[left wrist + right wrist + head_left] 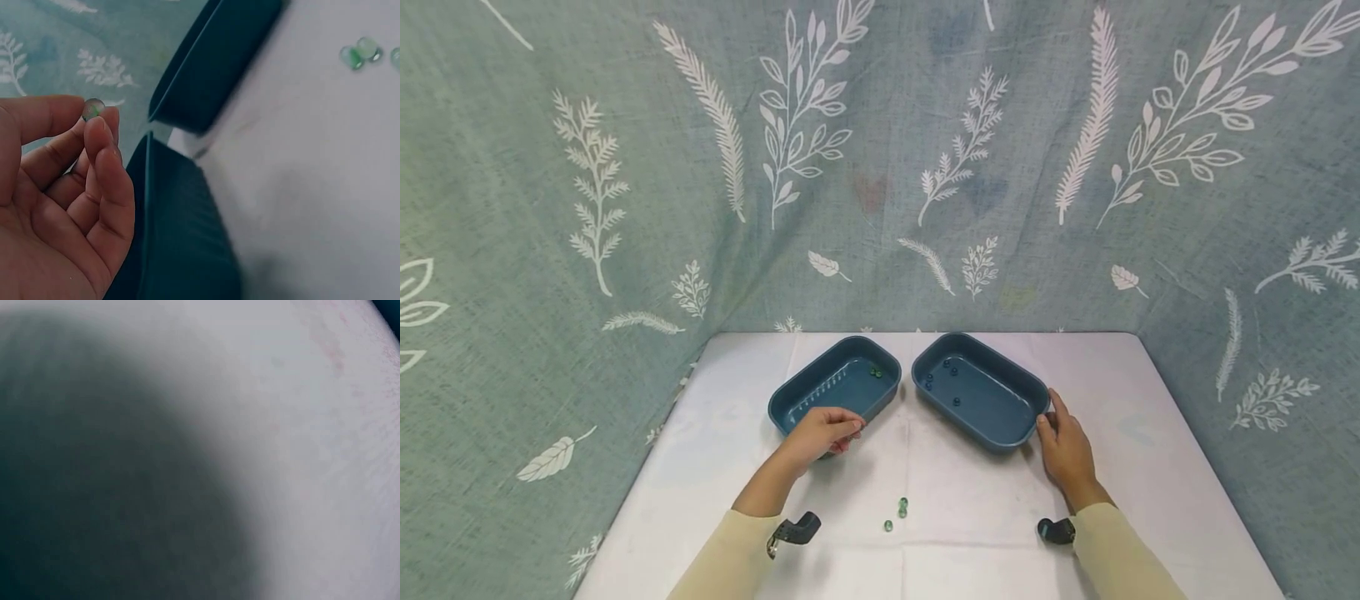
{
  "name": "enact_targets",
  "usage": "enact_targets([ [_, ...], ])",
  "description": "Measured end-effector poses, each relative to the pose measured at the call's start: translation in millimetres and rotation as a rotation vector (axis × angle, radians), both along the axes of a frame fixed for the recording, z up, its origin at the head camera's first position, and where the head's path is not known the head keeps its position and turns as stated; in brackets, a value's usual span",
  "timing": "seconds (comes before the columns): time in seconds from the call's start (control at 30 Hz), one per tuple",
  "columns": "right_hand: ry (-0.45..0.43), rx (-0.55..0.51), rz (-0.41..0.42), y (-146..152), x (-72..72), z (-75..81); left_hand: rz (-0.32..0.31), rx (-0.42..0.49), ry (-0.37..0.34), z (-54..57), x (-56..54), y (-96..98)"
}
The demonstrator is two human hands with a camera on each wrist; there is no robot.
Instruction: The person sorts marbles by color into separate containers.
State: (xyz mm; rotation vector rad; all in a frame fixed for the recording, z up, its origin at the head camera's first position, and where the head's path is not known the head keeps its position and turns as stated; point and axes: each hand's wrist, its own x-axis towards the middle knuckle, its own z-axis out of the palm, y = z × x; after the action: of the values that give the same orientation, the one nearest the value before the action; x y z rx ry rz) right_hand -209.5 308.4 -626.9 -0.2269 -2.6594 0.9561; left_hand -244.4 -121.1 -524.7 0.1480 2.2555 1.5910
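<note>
Between thumb and fingertips my left hand (823,435) pinches a clear green glass marble (94,109), held just over the near rim of the left blue tray (786,400). Two green marbles (876,373) lie in that tray's far right corner. My right hand (1067,450) touches the right end of the right blue tray (1000,437), its fingers resting along the outer rim. Several dark marbles (957,402) lie in this second tray, mostly toward its left end. The right wrist view is too blurred and close to show the fingers.
Three green marbles (902,512) lie on the white cloth (970,517) in front of the trays. Both trays stand angled, their far ends nearly meeting. Patterned fabric (880,208) hangs behind and at both sides of the table.
</note>
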Motion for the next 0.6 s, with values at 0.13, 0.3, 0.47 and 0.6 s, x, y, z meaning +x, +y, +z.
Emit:
enact_targets([
  [0.13, 0.032, 0.044, 0.015, 0.5, -0.1, 0.7, 0.02, 0.016, -0.016, 5.9, -7.4, -7.2],
  [0.3, 0.044, 0.04, 0.015, 1.6, -0.6, 0.4, 0.026, 0.034, -0.04, 6.2, -19.5, -13.4],
  [0.47, 0.051, 0.029, 0.015, 2.4, -1.3, -0.2, 0.037, 0.022, -0.056, 1.0, -34.4, -17.8],
  [0.6, 0.034, 0.025, 0.01, 1.4, -0.3, -1.4, 0.048, -0.004, -0.072, -3.4, -45.0, -20.0],
])
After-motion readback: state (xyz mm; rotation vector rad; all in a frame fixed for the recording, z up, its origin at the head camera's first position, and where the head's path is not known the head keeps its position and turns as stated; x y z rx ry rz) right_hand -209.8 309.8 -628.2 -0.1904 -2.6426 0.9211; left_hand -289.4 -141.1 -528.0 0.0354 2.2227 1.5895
